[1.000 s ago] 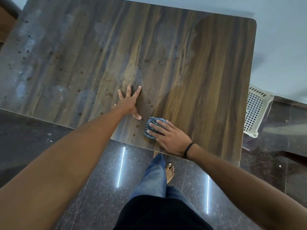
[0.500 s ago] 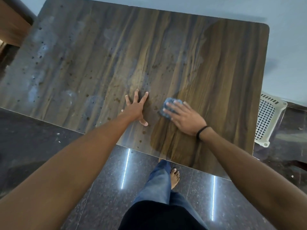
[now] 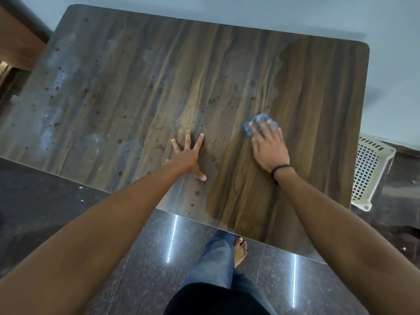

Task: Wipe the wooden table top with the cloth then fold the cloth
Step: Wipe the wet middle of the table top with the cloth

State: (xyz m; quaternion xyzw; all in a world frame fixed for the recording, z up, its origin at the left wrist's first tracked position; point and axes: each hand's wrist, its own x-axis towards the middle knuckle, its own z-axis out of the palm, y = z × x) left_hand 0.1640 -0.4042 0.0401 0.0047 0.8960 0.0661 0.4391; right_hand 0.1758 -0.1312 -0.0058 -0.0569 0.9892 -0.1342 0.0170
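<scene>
The wooden table top (image 3: 136,87) fills the upper view. Its left and middle part looks dusty and spotted, while the right strip is darker and clean. A small crumpled blue cloth (image 3: 254,120) lies on the table right of centre, mostly covered by my right hand (image 3: 269,146), which presses flat on it with fingers pointing away from me. My left hand (image 3: 188,153) rests flat on the table with fingers spread, holding nothing, a hand's width left of the right one.
A white perforated plastic basket (image 3: 368,176) stands on the floor beside the table's right edge. Dark polished floor tiles (image 3: 45,201) lie below the near edge, with my jeans leg and bare foot (image 3: 241,248). A brown wooden piece (image 3: 16,44) shows at the far left.
My right hand has slid the cloth away from me, from near the table's front edge toward the middle, leaving a darker wiped streak. The left hand has stayed planted.
</scene>
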